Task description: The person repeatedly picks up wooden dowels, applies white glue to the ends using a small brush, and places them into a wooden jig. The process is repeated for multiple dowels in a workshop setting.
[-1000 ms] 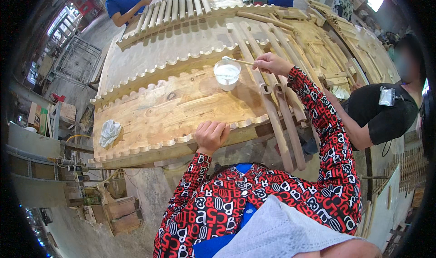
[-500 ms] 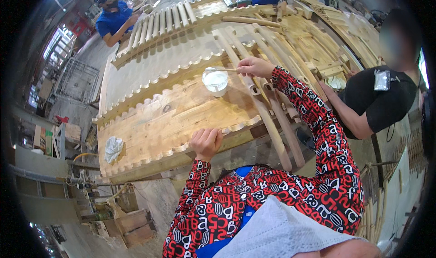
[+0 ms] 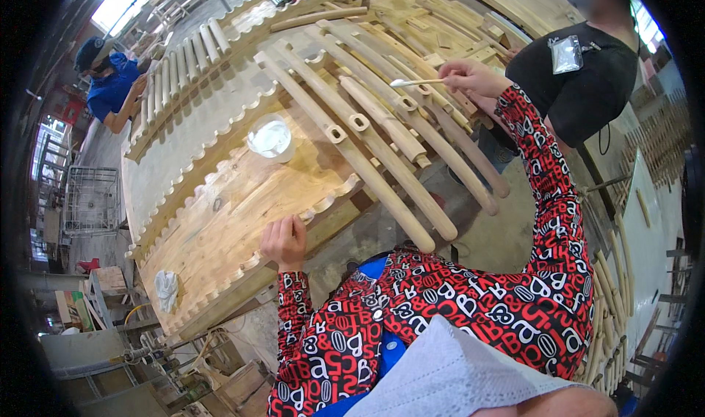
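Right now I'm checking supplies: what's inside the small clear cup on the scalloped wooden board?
The small clear cup holds a white substance, likely glue, covering its bottom. Its depth cannot be seen. The right hand holds a white-tipped stick away from it.

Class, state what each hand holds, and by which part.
Right hand pinches a white-tipped stick by its bare end. Left hand holds nothing; it rests on the wooden panel.

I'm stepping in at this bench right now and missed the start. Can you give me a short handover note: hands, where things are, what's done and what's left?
Left hand: resting on the near edge of the wooden bench top, holding nothing.
Right hand: holds a thin white-tipped stick over the slotted wooden rails.
Cup of white glue: on the bench top, left of the rails.
White rag: near the bench's left end.
Done: stick tip looks loaded.
Left: which slots already have glue cannot be told; check them.
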`<state>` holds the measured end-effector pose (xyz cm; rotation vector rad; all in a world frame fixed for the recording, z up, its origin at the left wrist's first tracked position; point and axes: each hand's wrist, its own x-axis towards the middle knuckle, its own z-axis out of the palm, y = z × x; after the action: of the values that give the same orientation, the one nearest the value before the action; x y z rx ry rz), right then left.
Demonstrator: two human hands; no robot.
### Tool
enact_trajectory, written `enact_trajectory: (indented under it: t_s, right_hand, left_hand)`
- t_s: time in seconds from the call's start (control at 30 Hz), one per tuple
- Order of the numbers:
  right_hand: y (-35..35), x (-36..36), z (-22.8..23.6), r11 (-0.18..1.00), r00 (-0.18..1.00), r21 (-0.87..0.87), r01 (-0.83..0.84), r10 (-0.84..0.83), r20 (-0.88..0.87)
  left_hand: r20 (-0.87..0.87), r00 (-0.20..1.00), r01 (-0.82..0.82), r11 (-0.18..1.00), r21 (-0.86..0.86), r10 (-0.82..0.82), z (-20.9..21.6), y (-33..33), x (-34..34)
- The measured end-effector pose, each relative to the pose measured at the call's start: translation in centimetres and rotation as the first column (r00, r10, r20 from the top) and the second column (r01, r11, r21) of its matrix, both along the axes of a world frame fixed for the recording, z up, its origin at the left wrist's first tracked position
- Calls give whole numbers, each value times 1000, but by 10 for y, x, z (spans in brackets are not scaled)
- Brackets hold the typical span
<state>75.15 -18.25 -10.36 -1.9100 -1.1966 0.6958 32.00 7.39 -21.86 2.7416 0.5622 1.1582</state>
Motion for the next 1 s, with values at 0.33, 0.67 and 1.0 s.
enact_trajectory:
  t_s: [0.33,0.67,1.0]
  right_hand:
    - [-43,47,-70,976,975,42,214,-216,60]
    - [-33,57,-83,974,964,166,155,-186,191]
    - [-24,63,-88,978,985,158,138,-153,83]
  left_hand:
    - [-42,996,-77,997,-32,76,-6,-3,1]
    - [-19,982,-189,954,-232,190,-16,-4,-3]
    - [7,960,-275,950,-150,279,-22,-2,3]
